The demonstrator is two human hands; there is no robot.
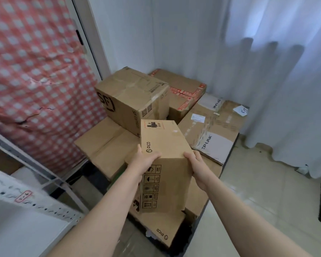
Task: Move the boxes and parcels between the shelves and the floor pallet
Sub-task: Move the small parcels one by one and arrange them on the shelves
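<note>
Both bare forearms reach in from the bottom edge, stretched out over the pile. The left hand (144,160) and right hand (197,166) clamp a tall PICO box (167,145) between them, 1 on each side near its top rim, thumbs hooked over the top face and fingers wrapped onto the side walls. The box is tilted away from the camera, its lower end over a second PICO box (161,229); whether they touch cannot be told.

Open tiled floor (258,191) lies to the right of the pile, up to a white curtain (285,71). On the left a white metal shelf rack (35,201) and a red checked cloth (35,71) stand near the boxes, leaving a narrow gap. Beyond the held box sits an SF box (132,97) atop a flat carton (107,143), with a red-taped box (183,86) behind and a TP-LINK box (211,130) to the right. The pallet's dark edge (180,242) shows beneath the pile.
</note>
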